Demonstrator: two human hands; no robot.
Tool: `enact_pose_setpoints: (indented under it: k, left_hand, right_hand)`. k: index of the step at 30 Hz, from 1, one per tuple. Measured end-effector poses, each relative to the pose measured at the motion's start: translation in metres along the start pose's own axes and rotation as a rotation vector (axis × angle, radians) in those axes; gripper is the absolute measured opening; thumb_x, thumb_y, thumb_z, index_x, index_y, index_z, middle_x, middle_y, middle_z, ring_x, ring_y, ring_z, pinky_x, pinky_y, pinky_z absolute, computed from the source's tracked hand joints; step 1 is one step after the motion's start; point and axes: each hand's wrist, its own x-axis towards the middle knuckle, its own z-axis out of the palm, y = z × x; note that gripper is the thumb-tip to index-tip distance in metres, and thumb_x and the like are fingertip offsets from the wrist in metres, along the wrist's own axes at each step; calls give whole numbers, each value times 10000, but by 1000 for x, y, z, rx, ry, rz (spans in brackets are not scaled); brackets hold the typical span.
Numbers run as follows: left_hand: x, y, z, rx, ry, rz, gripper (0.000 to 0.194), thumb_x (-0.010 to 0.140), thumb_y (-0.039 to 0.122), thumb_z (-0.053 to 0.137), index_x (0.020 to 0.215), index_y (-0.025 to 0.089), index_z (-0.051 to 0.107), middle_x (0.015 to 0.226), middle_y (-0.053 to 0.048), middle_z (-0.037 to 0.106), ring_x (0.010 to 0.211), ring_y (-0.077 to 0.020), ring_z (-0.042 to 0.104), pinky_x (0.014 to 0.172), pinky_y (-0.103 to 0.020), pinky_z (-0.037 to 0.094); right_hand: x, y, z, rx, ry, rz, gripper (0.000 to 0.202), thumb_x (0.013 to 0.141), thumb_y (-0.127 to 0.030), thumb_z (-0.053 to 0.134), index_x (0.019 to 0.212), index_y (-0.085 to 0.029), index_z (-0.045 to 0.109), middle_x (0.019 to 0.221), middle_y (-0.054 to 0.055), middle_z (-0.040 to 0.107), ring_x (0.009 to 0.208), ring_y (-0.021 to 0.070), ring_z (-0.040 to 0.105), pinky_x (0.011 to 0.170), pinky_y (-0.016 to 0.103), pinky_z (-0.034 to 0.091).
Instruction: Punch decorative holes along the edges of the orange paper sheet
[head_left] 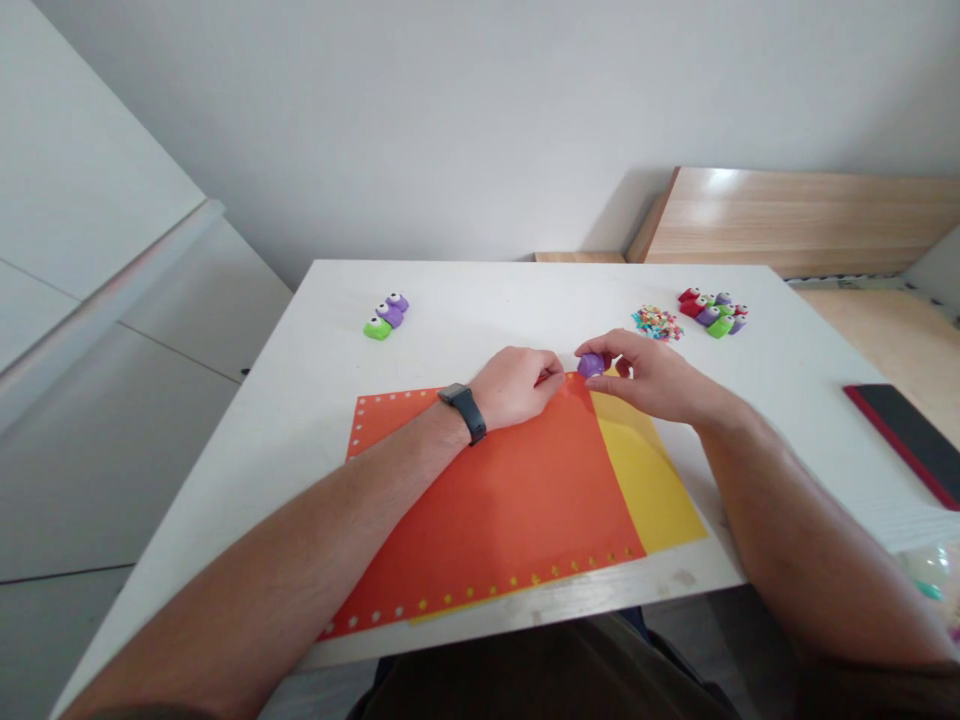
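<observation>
A small purple craft punch (590, 365) is gripped between the thumb and fingers of my right hand (637, 372). It sits at the top edge of an orange sheet of paper (525, 490), near the sheet's top right corner. Small star-like holes run along the paper's left, top and bottom edges. My left hand (521, 385), with a dark watch on the wrist, is closed at the same top edge, fingers curled beside the punch; its fingertips seem to pinch the paper. Under the orange sheet lies a yellow sheet (645, 470), showing at the right.
Green and purple punches (388, 315) stand at the table's back left. Red, green and purple ones (714, 312) cluster at the back right, beside a pile of tiny colourful pieces (657, 323). A black and red flat object (907, 435) lies at the white table's (300, 380) right edge.
</observation>
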Motion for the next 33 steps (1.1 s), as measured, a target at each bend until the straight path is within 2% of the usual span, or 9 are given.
enact_pose_setpoints:
  k: [15,33]
  left_hand:
    - [0,-1,1,6,4,12,239,950,263,527,944,198,757,903,-38,791,801,-193,714,697,-289,471]
    - [0,-2,3,-2,5,12,245,968,272,533,992,198,766,954,-49,801,850,-196,730,740,-283,504]
  right_hand:
    - [1,-1,1,5,4,5,326,860,-334,711,1171,-237,718,1087,63,718,918,213,640,808,360,519]
    - [1,-1,3,-57,-96,-5,330,904,-381,659,1190,-225,712,1073,58,743,906,212,667,827,353,517]
